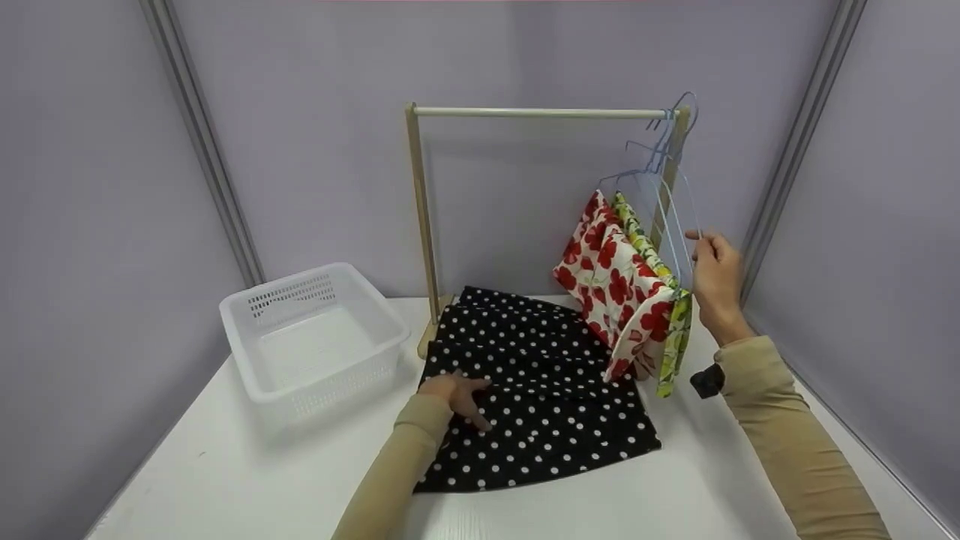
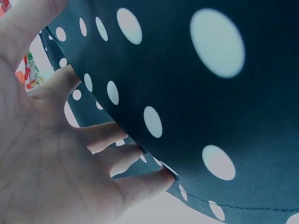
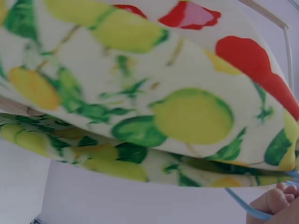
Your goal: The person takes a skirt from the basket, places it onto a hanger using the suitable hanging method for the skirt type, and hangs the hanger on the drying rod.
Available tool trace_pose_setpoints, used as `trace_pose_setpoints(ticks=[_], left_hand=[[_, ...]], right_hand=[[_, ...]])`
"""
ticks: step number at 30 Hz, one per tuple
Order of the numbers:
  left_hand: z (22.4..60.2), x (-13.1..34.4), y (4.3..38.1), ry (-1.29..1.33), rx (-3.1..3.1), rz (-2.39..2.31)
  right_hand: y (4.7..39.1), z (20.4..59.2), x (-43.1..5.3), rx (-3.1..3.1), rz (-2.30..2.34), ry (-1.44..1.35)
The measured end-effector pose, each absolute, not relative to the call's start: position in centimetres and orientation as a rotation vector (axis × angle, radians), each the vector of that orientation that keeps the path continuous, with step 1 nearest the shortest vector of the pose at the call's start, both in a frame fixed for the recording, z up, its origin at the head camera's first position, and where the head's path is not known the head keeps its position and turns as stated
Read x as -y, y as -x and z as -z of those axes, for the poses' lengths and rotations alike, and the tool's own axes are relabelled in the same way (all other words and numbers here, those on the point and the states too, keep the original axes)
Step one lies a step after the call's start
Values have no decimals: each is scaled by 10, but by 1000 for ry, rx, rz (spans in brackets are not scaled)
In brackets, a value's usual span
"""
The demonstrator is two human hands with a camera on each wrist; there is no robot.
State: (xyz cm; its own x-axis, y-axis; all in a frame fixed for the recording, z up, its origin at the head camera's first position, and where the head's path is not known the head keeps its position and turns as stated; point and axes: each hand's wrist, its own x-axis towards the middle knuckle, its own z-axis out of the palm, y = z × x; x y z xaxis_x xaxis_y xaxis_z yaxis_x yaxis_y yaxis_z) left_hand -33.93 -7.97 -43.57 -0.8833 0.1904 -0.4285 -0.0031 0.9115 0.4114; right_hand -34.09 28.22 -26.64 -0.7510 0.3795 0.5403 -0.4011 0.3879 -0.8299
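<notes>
A black cloth with white polka dots (image 1: 525,442) lies in loose folds on the table, its lower edge stitched. My left hand (image 1: 457,396) rests on its left part with fingers spread. In the left wrist view the fingertips (image 2: 161,177) meet the cloth's edge. At the right end of the rack, my right hand (image 1: 716,274) pinches the side wire of a light-blue hanger (image 1: 697,112). Beside that hand hang a white cloth with red flowers (image 1: 611,277) and a lemon-print cloth (image 1: 679,337). The lemon cloth (image 3: 140,107) fills much of the right wrist view.
A wooden rack with a pale horizontal bar (image 1: 540,112) stands at the back, its left post (image 1: 424,217) behind the polka-dot cloth. On the left sits a white plastic basket (image 1: 330,371) with slotted walls. Grey panels (image 1: 300,112) enclose the white table (image 1: 210,465).
</notes>
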Motion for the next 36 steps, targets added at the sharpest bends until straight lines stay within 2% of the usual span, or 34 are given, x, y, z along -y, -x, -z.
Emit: trace_pose_setpoints(ticks=[12, 19, 24, 28, 32, 36], left_hand=[[436, 80, 338, -116, -2609, -583], [436, 80, 339, -135, -2603, -549], [435, 79, 338, -141, -2596, -559], [434, 78, 337, -149, -2594, -537], [433, 78, 337, -153, -2603, -513], [434, 78, 336, -155, -2605, -532]], right_hand=[[343, 299, -288, 1850, -1435, -78], [320, 307, -284, 1861, -1304, -86], [314, 312, -286, 1873, -1245, -246], [317, 318, -292, 1853, -1375, -362], [318, 323, -292, 1815, -1512, -308], [315, 325, -289, 1832, -1407, -141]])
